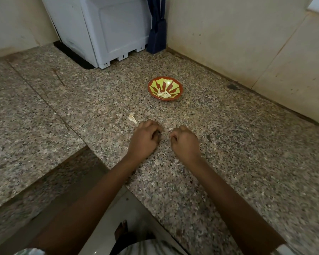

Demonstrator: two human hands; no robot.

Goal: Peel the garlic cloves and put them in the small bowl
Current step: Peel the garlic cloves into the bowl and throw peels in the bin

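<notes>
Nearest us, two bare forearms reach over the edge of the speckled grey-pink granite bench [238, 129]. The left hand [145, 138] rests knuckles up on the bench with its fingers curled under toward the palm. We can't tell if anything is inside. The right hand [185, 142] sits just beside it across a narrow gap. It is balled up, with the thumb tucked against the forefinger. Its inside is hidden, so we can't tell there either.

A tiny pale fleck [170, 129] lies on the bench between the two sets of knuckles. Just past the left hand we see a scrap of dry whitish garlic skin [132, 117], papery and curled. It lies loose on the bench, near the hand but not touching it.

Farther on, well apart from both hands, the small round bowl [171, 83] stands upright. It is red-brown with a yellow-green petal pattern. Inside are the peeled garlic cloves [163, 94], pale cream and smooth, heaped at the near side of the bottom. We can't count them.

At the back, a white-grey plastic appliance [103, 28] stands by the wall, with a dark blue upright block [157, 36] just to its right.
</notes>
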